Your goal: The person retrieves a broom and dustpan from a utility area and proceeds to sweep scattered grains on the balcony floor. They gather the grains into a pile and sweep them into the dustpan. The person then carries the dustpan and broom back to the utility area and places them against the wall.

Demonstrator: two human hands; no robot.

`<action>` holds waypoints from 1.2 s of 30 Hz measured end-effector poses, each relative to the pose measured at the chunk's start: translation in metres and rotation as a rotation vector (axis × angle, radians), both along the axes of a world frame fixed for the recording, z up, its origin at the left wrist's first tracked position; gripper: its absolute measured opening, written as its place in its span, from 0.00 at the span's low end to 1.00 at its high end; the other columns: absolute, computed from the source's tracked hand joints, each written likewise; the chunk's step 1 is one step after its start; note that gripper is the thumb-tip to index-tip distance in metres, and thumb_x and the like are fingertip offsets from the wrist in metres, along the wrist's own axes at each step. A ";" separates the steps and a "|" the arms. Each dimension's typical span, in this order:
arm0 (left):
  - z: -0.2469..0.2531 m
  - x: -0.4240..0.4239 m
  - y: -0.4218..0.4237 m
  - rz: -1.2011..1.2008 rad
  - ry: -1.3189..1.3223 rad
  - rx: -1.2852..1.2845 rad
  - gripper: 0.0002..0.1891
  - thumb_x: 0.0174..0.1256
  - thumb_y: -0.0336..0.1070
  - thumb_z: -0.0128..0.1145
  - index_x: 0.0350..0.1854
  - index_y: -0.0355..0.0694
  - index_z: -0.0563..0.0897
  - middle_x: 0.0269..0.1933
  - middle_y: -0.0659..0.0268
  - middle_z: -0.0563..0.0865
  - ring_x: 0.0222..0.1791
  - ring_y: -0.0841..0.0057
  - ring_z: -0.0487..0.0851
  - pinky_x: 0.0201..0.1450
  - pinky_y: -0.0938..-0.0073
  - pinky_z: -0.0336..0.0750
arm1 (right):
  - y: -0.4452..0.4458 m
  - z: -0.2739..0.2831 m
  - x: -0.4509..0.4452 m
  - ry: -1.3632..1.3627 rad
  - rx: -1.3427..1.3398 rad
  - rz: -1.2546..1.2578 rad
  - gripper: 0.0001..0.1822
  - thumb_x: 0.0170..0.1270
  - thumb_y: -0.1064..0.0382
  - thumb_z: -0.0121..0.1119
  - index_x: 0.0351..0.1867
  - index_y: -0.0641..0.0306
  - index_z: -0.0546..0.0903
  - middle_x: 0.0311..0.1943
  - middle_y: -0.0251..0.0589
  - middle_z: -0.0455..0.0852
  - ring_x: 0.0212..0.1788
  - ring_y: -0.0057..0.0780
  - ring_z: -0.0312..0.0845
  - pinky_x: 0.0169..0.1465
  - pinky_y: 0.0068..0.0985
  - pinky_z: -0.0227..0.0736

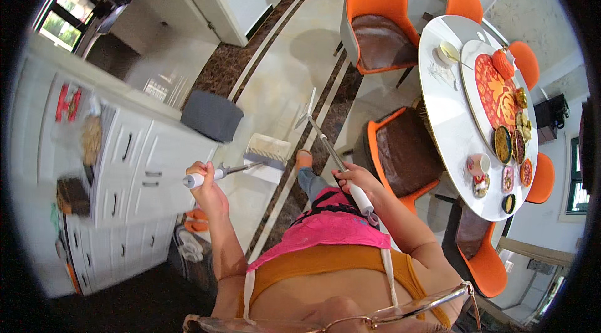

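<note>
My left hand [205, 188] is closed around the white grip of a long-handled dustpan [267, 157], whose pan with a row of comb teeth rests on the tiled floor. My right hand [359, 180] holds the metal pole of a long-handled tool, its white grip end [360, 199] pointing back towards me. The pole runs forward to a narrow head [307, 110] low over the floor; whether that is a broom or a squeegee, I cannot tell. The head is to the right of and beyond the dustpan. My foot in an orange shoe [304, 159] stands between the two tools.
Orange and brown chairs [401, 152] surround a round white table [446, 145] with dishes on the right. A dark grey stool [212, 116] stands beyond the dustpan. White cabinets [155, 164] line the left, with shoes [196, 220] beside them. A doorway opens at upper left.
</note>
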State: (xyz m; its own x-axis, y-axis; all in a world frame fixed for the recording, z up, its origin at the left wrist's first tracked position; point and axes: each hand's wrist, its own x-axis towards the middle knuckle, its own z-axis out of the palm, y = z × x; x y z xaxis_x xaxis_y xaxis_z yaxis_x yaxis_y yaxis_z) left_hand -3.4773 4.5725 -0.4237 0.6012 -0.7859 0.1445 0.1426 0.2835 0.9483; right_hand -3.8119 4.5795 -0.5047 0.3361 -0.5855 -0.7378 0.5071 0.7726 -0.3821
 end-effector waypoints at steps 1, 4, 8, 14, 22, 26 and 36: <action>0.003 0.004 -0.042 -0.029 -0.034 0.004 0.14 0.57 0.19 0.56 0.26 0.43 0.66 0.35 0.68 0.70 0.39 0.79 0.68 0.52 0.76 0.61 | -0.028 -0.007 0.003 0.033 0.000 -0.039 0.36 0.59 0.78 0.49 0.68 0.64 0.49 0.43 0.43 0.74 0.25 0.21 0.67 0.21 0.19 0.66; 0.007 0.013 -0.155 -0.072 -0.047 -0.038 0.13 0.58 0.18 0.55 0.26 0.43 0.66 0.35 0.67 0.69 0.39 0.79 0.67 0.52 0.75 0.61 | -0.125 -0.015 0.017 0.096 -0.018 -0.081 0.32 0.59 0.78 0.49 0.65 0.64 0.55 0.40 0.40 0.75 0.25 0.21 0.68 0.21 0.20 0.66; 0.028 0.028 -0.299 -0.112 -0.147 -0.115 0.11 0.60 0.20 0.54 0.29 0.42 0.67 0.37 0.66 0.71 0.42 0.78 0.69 0.55 0.74 0.61 | -0.286 -0.021 0.039 0.082 -0.083 -0.158 0.40 0.58 0.75 0.54 0.69 0.67 0.45 0.33 0.40 0.75 0.23 0.21 0.69 0.20 0.20 0.67; 0.020 0.035 -0.512 -0.085 -0.074 -0.074 0.07 0.65 0.26 0.52 0.43 0.39 0.71 0.43 0.64 0.74 0.49 0.75 0.71 0.60 0.69 0.62 | -0.501 -0.026 0.042 0.019 -0.086 -0.227 0.48 0.55 0.74 0.60 0.70 0.67 0.38 0.34 0.40 0.76 0.23 0.21 0.68 0.21 0.20 0.68; 0.002 -0.029 -0.837 -0.207 0.052 0.098 0.07 0.65 0.31 0.56 0.42 0.37 0.76 0.40 0.68 0.75 0.42 0.80 0.72 0.49 0.75 0.66 | -0.721 0.002 -0.034 0.083 -0.022 -0.342 0.42 0.61 0.71 0.55 0.70 0.65 0.40 0.38 0.42 0.77 0.23 0.19 0.68 0.20 0.17 0.66; 0.000 -0.079 -0.992 -0.292 0.050 0.185 0.08 0.63 0.34 0.59 0.41 0.39 0.78 0.36 0.70 0.74 0.38 0.81 0.70 0.44 0.77 0.64 | -0.805 0.006 -0.081 0.005 -0.013 -0.473 0.40 0.62 0.71 0.52 0.70 0.62 0.41 0.43 0.46 0.77 0.23 0.21 0.67 0.21 0.17 0.65; -0.011 -0.191 -1.351 -0.308 -0.075 0.140 0.14 0.64 0.36 0.56 0.50 0.40 0.76 0.36 0.72 0.72 0.37 0.83 0.67 0.44 0.78 0.63 | -1.128 -0.066 -0.206 0.217 0.058 -0.671 0.44 0.58 0.72 0.57 0.70 0.65 0.41 0.31 0.41 0.76 0.20 0.23 0.68 0.20 0.21 0.67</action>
State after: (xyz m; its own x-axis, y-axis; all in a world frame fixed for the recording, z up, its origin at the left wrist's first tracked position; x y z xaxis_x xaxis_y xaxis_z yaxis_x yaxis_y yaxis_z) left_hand -3.6678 3.2216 -0.4351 0.3248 -0.9440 0.0571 0.1293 0.1041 0.9861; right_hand -4.0179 3.4515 -0.5707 -0.2414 -0.5726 -0.7835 0.7981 0.3422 -0.4960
